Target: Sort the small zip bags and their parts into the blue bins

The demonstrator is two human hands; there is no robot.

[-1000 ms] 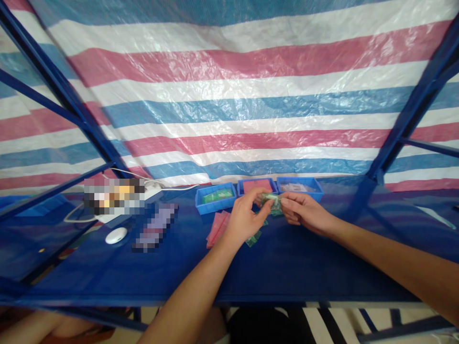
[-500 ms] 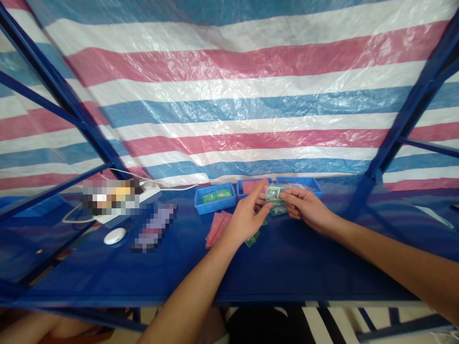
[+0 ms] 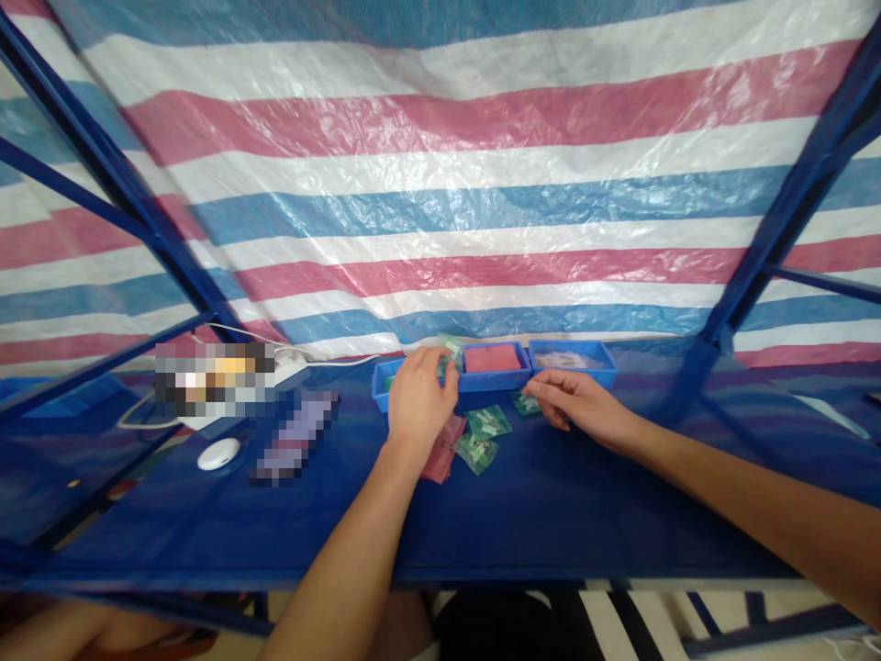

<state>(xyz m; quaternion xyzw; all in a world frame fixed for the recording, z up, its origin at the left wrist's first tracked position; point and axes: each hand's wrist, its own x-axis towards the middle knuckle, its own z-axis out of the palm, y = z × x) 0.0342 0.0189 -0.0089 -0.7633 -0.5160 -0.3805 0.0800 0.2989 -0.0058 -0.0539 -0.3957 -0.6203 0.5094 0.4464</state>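
My left hand (image 3: 421, 395) is over the left blue bin, its fingers curled round a small green plastic bag (image 3: 451, 352) that sticks up past the fingertips. My right hand (image 3: 578, 402) is low over the table in front of the right bin. Its thumb and fingers are pinched together at the edge of another green plastic bag (image 3: 526, 403). Between the hands lie two more green bags, one (image 3: 489, 421) behind the other (image 3: 476, 453), with pale pieces showing inside. Pink plastic bags (image 3: 444, 450) lie partly under my left wrist.
Three blue bins stand in a row: the left bin (image 3: 380, 390), the middle bin (image 3: 496, 378) with pink contents, and the right bin (image 3: 604, 369) with clear bags. A white oval object (image 3: 218, 454), a blurred item and a power strip with cables are at left. Striped sheeting (image 3: 482, 202) hangs behind.
My left hand has moved left to the left bin, carrying a green bag out of my right hand. My right hand has lowered slightly to a green bag on the table.
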